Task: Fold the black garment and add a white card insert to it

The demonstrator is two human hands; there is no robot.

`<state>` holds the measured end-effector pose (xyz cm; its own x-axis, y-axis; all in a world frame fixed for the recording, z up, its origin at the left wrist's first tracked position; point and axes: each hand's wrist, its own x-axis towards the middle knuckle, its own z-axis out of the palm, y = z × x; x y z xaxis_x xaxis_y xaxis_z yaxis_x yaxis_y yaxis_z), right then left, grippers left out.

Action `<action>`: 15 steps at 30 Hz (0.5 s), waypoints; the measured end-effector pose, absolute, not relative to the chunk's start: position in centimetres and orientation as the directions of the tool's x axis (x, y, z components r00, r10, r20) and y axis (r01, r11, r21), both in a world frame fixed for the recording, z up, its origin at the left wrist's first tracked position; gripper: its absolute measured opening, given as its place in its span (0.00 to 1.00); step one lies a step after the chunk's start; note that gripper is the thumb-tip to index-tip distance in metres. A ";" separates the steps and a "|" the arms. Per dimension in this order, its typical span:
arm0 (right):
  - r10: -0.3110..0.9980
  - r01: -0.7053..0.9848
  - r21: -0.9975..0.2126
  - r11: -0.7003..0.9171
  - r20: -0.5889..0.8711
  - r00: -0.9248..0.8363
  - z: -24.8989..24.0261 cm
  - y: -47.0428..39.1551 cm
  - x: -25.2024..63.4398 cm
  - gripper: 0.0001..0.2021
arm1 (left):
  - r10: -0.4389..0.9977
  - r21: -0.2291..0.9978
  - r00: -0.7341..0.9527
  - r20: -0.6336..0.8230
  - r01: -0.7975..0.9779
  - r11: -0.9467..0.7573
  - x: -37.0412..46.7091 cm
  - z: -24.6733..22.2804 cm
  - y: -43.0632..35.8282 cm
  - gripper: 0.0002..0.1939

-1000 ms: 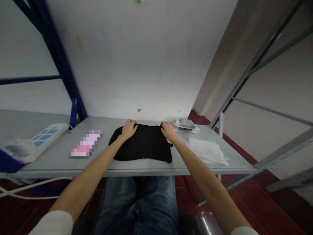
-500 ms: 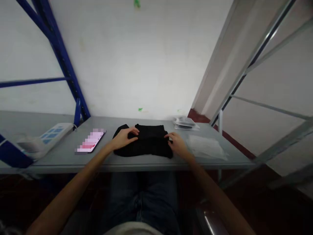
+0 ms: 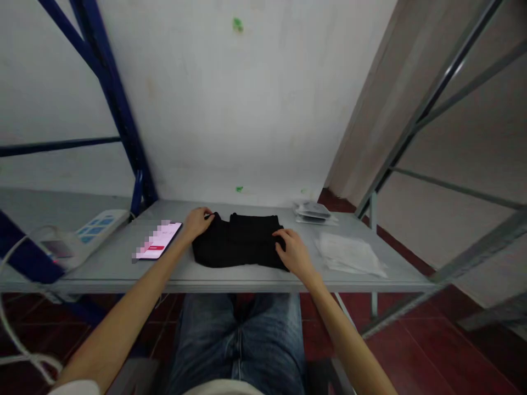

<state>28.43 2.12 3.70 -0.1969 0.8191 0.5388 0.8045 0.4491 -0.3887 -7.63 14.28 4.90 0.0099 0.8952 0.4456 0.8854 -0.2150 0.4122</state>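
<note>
A folded black garment (image 3: 239, 240) lies in the middle of a grey table (image 3: 230, 276). My left hand (image 3: 197, 221) pinches the garment's far left corner, where a small flap of cloth sticks out. At the garment's right edge my right hand (image 3: 293, 251) rests flat, fingers spread and pressing down on the cloth. Both forearms reach in from below, over my blue jeans.
A phone (image 3: 158, 240) with a lit pink screen lies left of the garment. A white power strip (image 3: 84, 235) sits further left. Clear plastic bags (image 3: 349, 253) lie on the right, a small packet stack (image 3: 313, 211) behind them. Blue and grey rack frames flank the table.
The garment has been folded toward me into a smaller shape. My left hand moved out to the far left corner; my right hand slid down to the right edge.
</note>
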 end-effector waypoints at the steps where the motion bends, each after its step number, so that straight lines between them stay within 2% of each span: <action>1: 0.826 0.811 -0.391 0.436 0.532 -0.187 3.5 2.1 28.6 0.15 | 0.892 0.419 0.014 0.451 0.879 -0.226 -7.4 5.1 14.1 0.12; 5: 0.854 0.816 -0.424 0.393 0.498 -0.152 3.2 2.1 29.9 0.14 | 0.851 0.472 0.028 0.524 0.822 -0.318 -7.0 5.9 11.8 0.12; 8: 0.867 0.800 -0.426 0.423 0.448 -0.219 3.8 1.6 31.1 0.16 | 0.817 0.466 0.100 0.567 0.779 -0.419 -7.5 6.3 9.3 0.12; 12: 0.854 0.751 -0.416 0.513 0.339 -0.395 4.4 0.3 32.5 0.18 | 0.796 0.294 0.332 0.506 0.801 -0.521 -9.2 5.8 6.4 0.14; 15: 0.844 0.733 -0.420 0.535 0.296 -0.447 4.2 -0.6 33.6 0.16 | 0.801 0.200 0.426 0.421 0.818 -0.540 -10.7 5.1 4.6 0.17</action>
